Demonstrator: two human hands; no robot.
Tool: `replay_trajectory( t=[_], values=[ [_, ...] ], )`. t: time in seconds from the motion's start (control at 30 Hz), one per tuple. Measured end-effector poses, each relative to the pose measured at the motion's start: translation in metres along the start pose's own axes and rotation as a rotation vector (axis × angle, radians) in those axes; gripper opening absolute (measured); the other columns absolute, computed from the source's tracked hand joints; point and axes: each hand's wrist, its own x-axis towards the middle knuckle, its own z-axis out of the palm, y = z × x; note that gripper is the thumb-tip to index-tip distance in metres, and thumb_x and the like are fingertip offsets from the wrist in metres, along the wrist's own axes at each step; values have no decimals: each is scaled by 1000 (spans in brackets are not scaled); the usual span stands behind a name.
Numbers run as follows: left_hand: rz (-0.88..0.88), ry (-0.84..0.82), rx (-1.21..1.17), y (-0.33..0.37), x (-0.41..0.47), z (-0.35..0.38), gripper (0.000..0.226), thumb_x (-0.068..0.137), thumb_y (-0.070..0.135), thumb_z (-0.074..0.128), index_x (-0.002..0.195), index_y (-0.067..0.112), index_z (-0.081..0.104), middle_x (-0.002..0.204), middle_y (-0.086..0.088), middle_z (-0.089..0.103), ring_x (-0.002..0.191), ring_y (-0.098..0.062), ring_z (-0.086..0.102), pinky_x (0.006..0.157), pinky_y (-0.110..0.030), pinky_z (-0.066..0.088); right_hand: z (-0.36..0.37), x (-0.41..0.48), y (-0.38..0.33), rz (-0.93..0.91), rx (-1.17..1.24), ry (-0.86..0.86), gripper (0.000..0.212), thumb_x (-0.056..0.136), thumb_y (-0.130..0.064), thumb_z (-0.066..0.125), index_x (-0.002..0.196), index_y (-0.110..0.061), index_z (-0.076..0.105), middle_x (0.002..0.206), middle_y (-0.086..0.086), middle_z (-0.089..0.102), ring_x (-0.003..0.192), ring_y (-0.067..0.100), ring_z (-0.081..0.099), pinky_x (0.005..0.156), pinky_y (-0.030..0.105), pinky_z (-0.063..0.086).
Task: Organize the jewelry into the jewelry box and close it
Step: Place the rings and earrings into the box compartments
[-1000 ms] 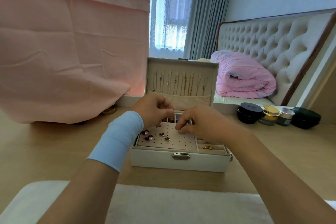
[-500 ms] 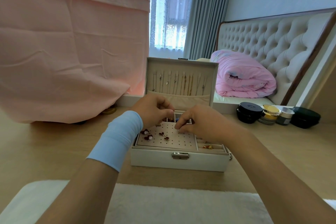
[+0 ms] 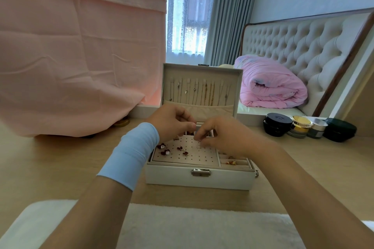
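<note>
The white jewelry box (image 3: pixel 172 176) stands open on the wooden desk, its lid (image 3: pixel 202 67) upright with several necklaces (image 3: pixel 204 93) hanging inside. Red and pearl earrings (image 3: pixel 164 148) sit on the left of the perforated earring board (image 3: pixel 204 158). A gold piece (image 3: pixel 231 162) lies in the right slot. My right hand (image 3: pixel 220 135) hovers over the board's back edge, fingertips pinched on a small pale earring (image 3: pixel 199 147). My left hand (image 3: pixel 170 121), with a blue wrist sleeve, is curled beside it, thumb against fingers; anything held is hidden.
Several cosmetic jars (image 3: pixel 278 124) line the desk's back right. A pink cloth (image 3: pixel 70 56) hangs over the left, with a gold lid (image 3: pixel 121 122) under its hem. A white fluffy mat (image 3: pixel 182 226) lies at the near edge. A bed with a pink quilt (image 3: pixel 269 87) is behind.
Both hands stay almost still over the back of the earring board. A small pale earring now shows just below my right fingertips.
</note>
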Motion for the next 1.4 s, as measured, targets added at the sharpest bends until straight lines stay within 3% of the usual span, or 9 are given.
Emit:
replay_trajectory(
  t=[0.1,0.23,0.53,0.73,0.9,0.97,1.1,1.27,1.4],
  values=[
    [-37,4,-70,1,-1,1,4,86,25,73,84,21,73,67,7,71,57,0,58,62,-16,51,-11,-2,4,-31,160,165,12,88,-17,76,94,-27,75,88,-16,68,68,-16,55,64,7,40],
    [-53,39,-188,7,-2,4,12,89,30,69,82,21,73,51,14,62,46,6,51,47,-7,40,-15,-3,-2,-67,328,280,28,81,-22,84,105,-25,70,94,-7,72,49,-3,54,58,9,43],
    [-122,41,-314,17,-6,9,7,89,28,68,90,23,72,75,8,75,61,-11,69,47,-12,44,-16,-5,0,-14,307,382,19,79,-21,85,95,-29,78,84,-10,74,60,-12,58,61,7,43],
    [-141,61,-303,19,-5,13,5,88,25,69,87,21,72,72,5,74,59,-11,69,46,-13,45,-16,-6,-2,2,309,371,18,78,-21,85,96,-26,81,84,-9,74,60,-14,56,60,4,42],
    [-108,15,-139,14,-3,11,9,90,30,67,89,21,70,80,5,74,59,-10,66,55,-20,47,-18,-6,2,15,239,315,12,82,-21,82,88,-31,80,83,-16,74,79,-6,64,70,7,47],
    [-53,-1,35,11,-2,10,4,89,26,68,89,23,70,83,7,72,64,-6,63,64,-21,50,-16,-6,6,52,170,187,10,83,-21,82,89,-28,82,84,-15,74,81,-1,66,74,11,49],
    [-26,-134,342,14,-1,11,11,85,24,71,84,34,70,83,17,64,79,-1,58,75,-19,46,-10,-6,10,78,125,-59,14,82,-21,83,92,-32,81,87,-20,74,83,-6,65,70,5,46],
    [-42,-176,490,14,-1,19,10,83,31,70,91,36,73,94,17,67,90,-7,61,85,-31,53,-9,-5,10,81,67,-52,16,83,-20,82,94,-31,81,82,-23,69,83,-3,65,73,9,43],
    [-47,-193,550,14,-2,20,12,85,33,70,95,37,73,100,14,69,91,-11,61,87,-31,52,-8,-5,7,76,35,-78,16,86,-20,79,98,-30,80,80,-26,65,79,-6,62,70,6,40]
  ],
)
